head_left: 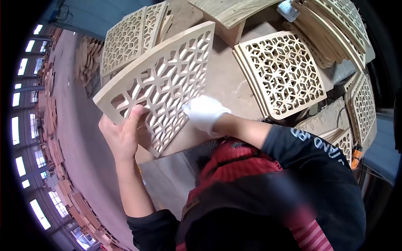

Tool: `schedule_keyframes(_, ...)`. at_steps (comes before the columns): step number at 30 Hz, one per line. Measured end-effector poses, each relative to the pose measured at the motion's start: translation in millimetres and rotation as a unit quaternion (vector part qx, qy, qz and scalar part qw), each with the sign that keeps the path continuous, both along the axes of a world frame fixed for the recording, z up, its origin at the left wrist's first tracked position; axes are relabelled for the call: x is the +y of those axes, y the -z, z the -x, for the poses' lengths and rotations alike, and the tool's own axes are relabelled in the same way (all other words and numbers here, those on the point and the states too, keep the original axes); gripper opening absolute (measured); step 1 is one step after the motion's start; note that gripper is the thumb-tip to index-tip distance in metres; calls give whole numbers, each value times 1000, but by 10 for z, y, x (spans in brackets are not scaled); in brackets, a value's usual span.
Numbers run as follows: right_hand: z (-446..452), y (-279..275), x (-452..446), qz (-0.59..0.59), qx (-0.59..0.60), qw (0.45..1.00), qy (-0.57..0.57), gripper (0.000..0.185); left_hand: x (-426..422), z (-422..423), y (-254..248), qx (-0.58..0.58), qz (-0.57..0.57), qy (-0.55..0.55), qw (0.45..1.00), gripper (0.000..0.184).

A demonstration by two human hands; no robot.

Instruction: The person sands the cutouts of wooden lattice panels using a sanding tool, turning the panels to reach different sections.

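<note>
Left hand is gripping the lattice panel by its lower left corner, thumb pressing on the front face, other fingers going behind and partly hidden. Right hand is wearing a white glove and is sitting at the panel's lower right side, looking blurred; cannot tell whether its grip is clenching anything or just touching the face. Panel is tilting up in front of the person, above the worktop, long plain edge slanting up to the right. Just right of it, a stack of panels is lying on the worktop, top one showing the same kind of cut-out pattern. Behind the held panel, more cut-out panels are standing at upper left, being partly covered by it. A wooden board is jutting in at the top; a taller pile of panels is filling the upper right. Farther right, other panels are standing on edge, an orange tool sitting below them. Far left, wood piles are lining the floor beside windows.
</note>
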State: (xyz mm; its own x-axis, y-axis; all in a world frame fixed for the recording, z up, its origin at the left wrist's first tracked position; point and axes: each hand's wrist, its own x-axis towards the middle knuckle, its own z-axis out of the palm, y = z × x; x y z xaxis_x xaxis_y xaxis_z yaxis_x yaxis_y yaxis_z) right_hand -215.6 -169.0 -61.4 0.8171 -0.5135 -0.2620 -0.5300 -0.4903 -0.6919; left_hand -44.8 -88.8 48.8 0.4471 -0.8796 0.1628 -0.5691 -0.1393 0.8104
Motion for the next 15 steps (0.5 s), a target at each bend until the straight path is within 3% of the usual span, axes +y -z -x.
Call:
schedule_keyframes(2, -103, 95, -40, 60, 23, 996, -64, 33, -23, -2, 53, 35, 34, 0, 999, 30)
schedule_keyframes(8, 52, 218, 105, -23, 24, 999, 8, 22, 6, 32, 38, 21, 33, -3, 999, 30)
schedule_keyframes(10, 58, 39, -8, 18, 18, 998, -51, 21, -16, 85, 28, 42, 31, 4, 999, 30)
schedule_keyframes(11, -5, 268, -22, 120, -34, 987, -104, 18, -37, 108, 9, 23, 27, 7, 999, 30)
schedule_keyframes(14, -58, 289, 17, 61, 7, 995, -78, 18, -46, 73, 17, 12, 33, 9, 999, 29)
schedule_keyframes(15, 36, 275, 107, 43, -57, 997, 4, 23, -45, 67, 25, 18, 39, 4, 999, 28)
